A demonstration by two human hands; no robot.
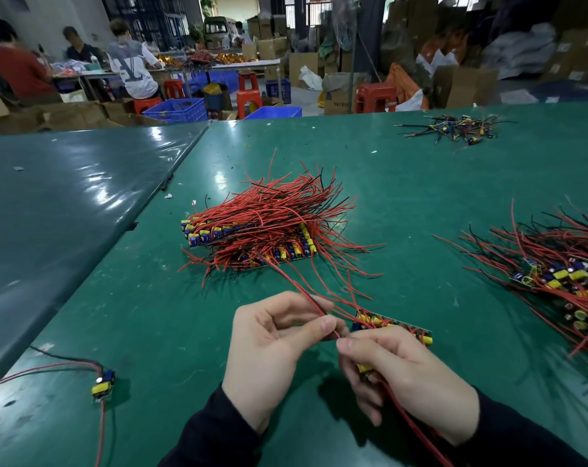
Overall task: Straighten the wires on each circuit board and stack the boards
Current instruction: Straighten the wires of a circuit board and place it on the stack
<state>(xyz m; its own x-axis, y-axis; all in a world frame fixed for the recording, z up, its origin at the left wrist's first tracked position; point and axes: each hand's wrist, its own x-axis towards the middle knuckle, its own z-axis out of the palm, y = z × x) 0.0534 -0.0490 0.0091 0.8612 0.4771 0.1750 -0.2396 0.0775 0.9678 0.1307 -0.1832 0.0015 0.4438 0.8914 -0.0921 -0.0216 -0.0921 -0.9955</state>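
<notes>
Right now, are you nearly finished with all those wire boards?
Not nearly. Done: a stack of boards sits mid-table, red wires fanned one way. In hand: the left hand pinches a red wire while the right hand holds a board strip. Left: a tangled pile at the right, and a small loose board at the left.

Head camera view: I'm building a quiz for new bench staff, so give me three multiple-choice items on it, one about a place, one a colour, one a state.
1. Where does the lone small board lie?
A. near left
B. far right
C. on the middle pile

2. What colour is the table?
A. white
B. green
C. brown

3. What is the left hand doing?
A. lying flat
B. pinching a red wire
C. holding a box

Answers: 1 A, it sits alone by the near left edge. 2 B, the top is green throughout. 3 B, thumb and fingers close on the wire.
</notes>
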